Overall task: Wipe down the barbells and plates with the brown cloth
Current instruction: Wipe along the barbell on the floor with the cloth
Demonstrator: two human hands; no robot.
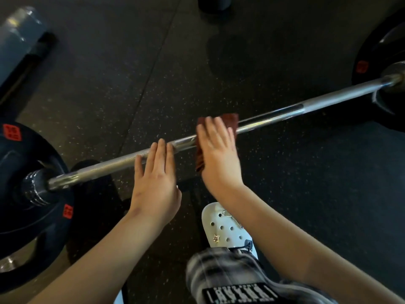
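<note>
A steel barbell (285, 111) lies across the view from lower left to upper right, above a speckled rubber floor. Black plates with red labels sit on both ends, one at the left (24, 216) and one at the right (372, 62). The brown cloth (230, 120) is draped over the middle of the bar. My right hand (219, 156) lies flat on the cloth with straight fingers, pressing it onto the bar. My left hand (156, 181) rests flat on the bare bar just left of the cloth, fingers straight.
My white perforated clog (225, 227) and plaid trouser leg (230, 277) are below the bar at the bottom centre. A grey padded piece of equipment (17, 40) stands at the upper left. A dark object (214, 3) sits on the floor at the top centre.
</note>
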